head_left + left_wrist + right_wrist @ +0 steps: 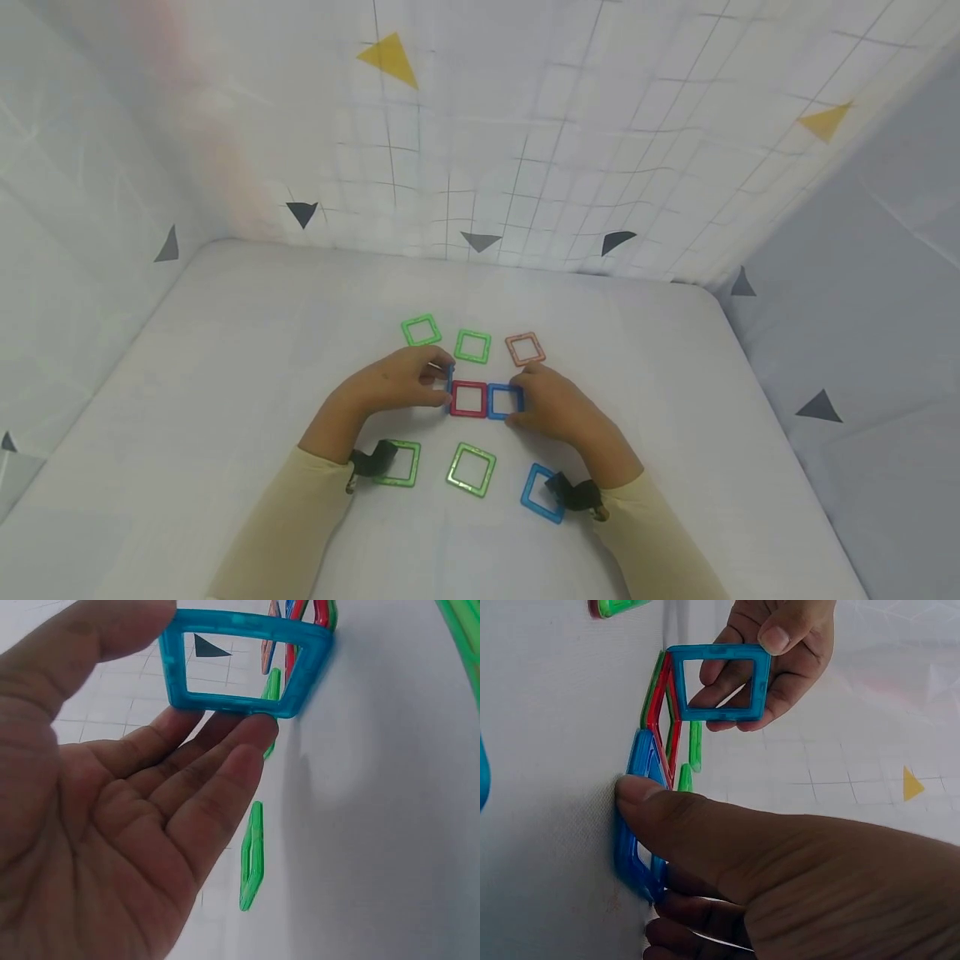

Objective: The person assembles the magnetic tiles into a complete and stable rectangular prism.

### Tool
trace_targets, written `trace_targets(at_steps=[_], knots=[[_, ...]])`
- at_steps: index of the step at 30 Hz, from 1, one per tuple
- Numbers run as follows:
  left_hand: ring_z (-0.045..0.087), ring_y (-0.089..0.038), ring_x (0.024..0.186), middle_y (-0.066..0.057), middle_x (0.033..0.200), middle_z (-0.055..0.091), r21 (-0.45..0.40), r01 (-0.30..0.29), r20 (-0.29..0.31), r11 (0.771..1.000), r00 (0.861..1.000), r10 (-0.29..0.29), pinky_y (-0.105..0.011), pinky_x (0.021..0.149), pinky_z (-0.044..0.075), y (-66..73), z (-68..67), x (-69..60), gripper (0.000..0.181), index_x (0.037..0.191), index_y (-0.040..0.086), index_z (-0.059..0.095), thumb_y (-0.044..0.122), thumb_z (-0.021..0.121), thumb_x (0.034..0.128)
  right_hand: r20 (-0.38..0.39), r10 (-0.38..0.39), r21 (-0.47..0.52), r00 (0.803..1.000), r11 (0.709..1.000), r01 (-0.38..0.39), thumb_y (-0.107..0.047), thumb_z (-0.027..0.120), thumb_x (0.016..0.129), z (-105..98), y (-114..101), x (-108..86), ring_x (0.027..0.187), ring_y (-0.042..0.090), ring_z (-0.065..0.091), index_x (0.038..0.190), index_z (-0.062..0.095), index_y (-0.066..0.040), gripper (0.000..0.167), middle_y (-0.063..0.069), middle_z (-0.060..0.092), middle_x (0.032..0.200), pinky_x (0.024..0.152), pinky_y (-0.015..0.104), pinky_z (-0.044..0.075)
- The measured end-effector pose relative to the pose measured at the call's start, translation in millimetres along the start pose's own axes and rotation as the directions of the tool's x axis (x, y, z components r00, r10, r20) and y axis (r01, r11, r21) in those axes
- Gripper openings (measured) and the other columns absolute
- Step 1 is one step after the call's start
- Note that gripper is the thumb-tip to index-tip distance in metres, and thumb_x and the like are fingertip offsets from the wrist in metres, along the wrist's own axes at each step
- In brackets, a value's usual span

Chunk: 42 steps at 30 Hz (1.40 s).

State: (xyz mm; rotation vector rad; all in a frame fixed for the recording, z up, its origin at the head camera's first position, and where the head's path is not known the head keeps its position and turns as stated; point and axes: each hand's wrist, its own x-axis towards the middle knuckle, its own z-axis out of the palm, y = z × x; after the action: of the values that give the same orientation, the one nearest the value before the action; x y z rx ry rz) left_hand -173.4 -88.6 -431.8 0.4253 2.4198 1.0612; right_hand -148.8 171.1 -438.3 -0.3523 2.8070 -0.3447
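Left hand [397,379] holds 1 blue square [247,625] upright, facing sideways.

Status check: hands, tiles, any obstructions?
Left hand pinches upright blue square frame beside red square frame. Right hand grips flat blue square frame. No obstruction seen.

The raised frame [247,624] was blue, the central frame [468,414] red, the sleeves [277,525] beige, and the wall [570,108] gridded white.

Head view looks down; wrist closeups share the upright square [720,715].
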Motion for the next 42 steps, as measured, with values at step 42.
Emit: trace_targets(at_steps=[42], knots=[[0.059, -0.018, 0.117, 0.007, 0.123, 0.064, 0.053, -0.009, 0.016, 0.999, 1.000, 0.008, -0.044, 0.102, 0.049, 1.2, 1.2, -2.6, 0.053, 0.129, 0.020, 0.060, 0.034, 0.079, 0.0818, 0.179, -0.232, -0.184, 0.956, 0.947, 0.264, -0.051, 0.088, 0.068, 8, -68, -45.6, 0.079, 0.014, 0.051, 0.098, 0.069, -0.016, 0.049, -0.005, 0.059, 0.089, 0.070, 0.029, 0.052]])
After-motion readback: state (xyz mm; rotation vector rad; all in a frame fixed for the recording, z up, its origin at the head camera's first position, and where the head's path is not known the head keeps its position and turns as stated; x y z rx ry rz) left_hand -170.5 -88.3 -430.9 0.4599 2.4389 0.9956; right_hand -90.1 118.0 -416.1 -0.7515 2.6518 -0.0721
